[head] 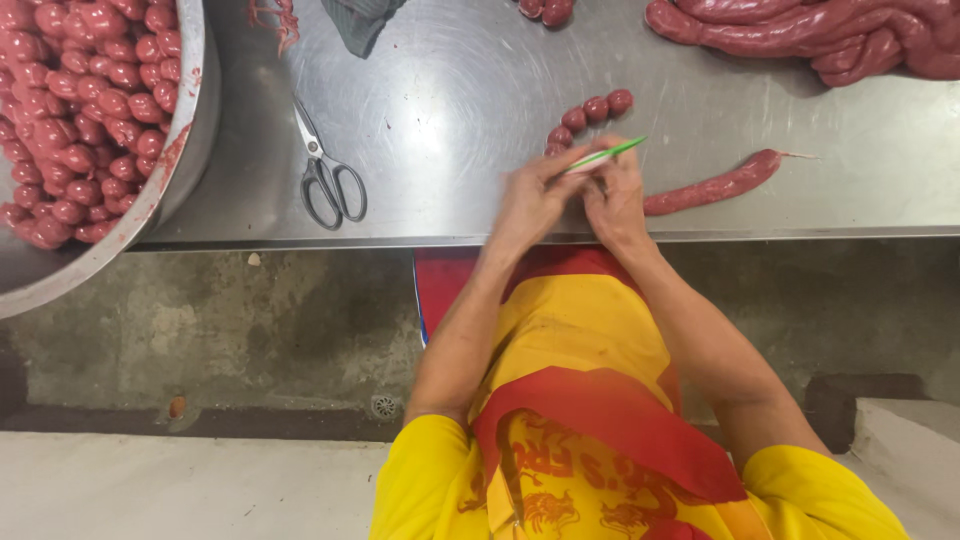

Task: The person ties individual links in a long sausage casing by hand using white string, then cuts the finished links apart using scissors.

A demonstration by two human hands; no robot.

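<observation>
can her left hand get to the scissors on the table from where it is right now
Probably yes. The scissors lie in the open on the steel table, with bare metal between them and the left hand, though that hand is busy on the sausage casing.

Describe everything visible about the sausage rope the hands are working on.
The sausage rope is a reddish-pink filled casing lying on the steel table. Its right stretch is one long untied length tapering to a thin tail. At its other end, small round links curve away. The left hand and right hand pinch its middle beside a green stick.

Both hands (575,195) together, fingers seemingly pinched
</observation>
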